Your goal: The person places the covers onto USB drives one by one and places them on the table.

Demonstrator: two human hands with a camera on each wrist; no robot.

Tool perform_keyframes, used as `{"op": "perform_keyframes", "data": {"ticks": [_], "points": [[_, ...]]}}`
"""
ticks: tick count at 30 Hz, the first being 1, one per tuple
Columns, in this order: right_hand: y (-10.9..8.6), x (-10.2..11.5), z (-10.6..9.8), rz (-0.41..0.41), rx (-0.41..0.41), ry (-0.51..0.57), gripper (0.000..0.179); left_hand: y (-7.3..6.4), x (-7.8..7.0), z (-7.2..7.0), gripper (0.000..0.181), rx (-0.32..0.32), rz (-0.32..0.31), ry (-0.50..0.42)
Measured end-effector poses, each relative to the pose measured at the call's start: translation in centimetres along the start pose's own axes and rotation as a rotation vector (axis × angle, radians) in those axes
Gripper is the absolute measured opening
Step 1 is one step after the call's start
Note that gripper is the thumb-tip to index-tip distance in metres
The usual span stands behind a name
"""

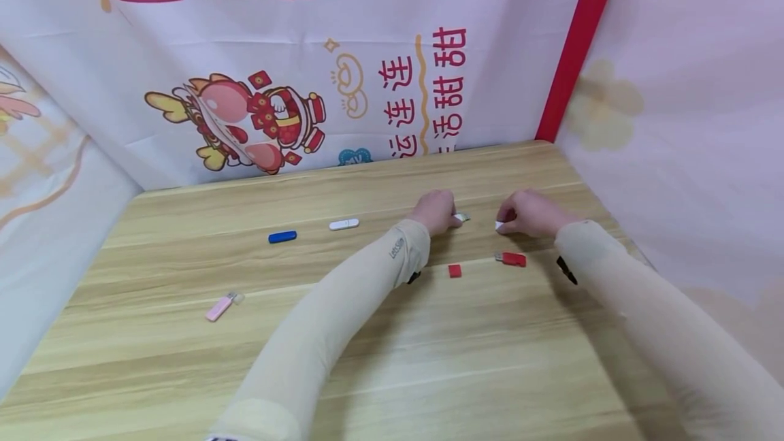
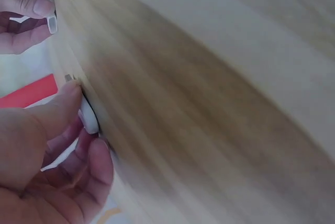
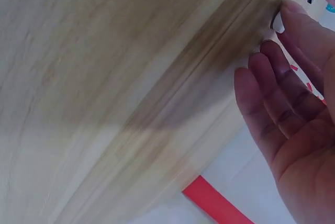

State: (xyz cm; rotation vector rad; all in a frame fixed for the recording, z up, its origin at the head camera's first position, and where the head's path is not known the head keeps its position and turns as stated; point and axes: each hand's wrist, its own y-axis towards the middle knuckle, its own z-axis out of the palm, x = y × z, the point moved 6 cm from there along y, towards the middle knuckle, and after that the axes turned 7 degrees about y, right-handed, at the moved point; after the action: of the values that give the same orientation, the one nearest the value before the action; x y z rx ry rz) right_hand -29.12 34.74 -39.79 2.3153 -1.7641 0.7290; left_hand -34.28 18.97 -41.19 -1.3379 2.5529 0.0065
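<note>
In the head view my left hand (image 1: 436, 212) grips a white USB flash drive (image 2: 90, 115) between thumb and fingers, its metal plug (image 1: 462, 217) bare and facing right. My right hand (image 1: 530, 214) pinches a small white cap (image 1: 499, 225) just above or on the tabletop, a short way right of the plug. The left wrist view shows the cap's hollow end (image 2: 52, 24). Nearer to me lie a red USB flash drive (image 1: 513, 259) with its plug bare and, apart from it, a red cap (image 1: 454, 271).
On the wooden table (image 1: 392, 386), left of my left arm, lie a capped white flash drive (image 1: 344, 224), a blue flash drive (image 1: 282, 237) and a pink flash drive (image 1: 220, 307) with a clear cap at its plug end. Printed cloth (image 1: 294, 26) hangs behind the table.
</note>
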Motion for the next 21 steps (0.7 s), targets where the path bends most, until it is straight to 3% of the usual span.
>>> {"op": "perform_keyframes", "data": {"ticks": [9,16,21], "points": [[0.0,0.8,0.1,0.032,0.004,-0.005,0.011,-0.9,-0.5,-0.6,0.019,0.003,0.144,0.095],[-0.4,2.7,-0.3,0.009,-0.004,0.021,0.013,-2.6,0.7,-1.9,0.016,0.000,0.182,0.042],[-1.1,5.1,-0.8,-0.048,-0.038,0.029,0.011,-5.1,2.0,-3.6,0.009,-0.006,0.200,0.001]]}}
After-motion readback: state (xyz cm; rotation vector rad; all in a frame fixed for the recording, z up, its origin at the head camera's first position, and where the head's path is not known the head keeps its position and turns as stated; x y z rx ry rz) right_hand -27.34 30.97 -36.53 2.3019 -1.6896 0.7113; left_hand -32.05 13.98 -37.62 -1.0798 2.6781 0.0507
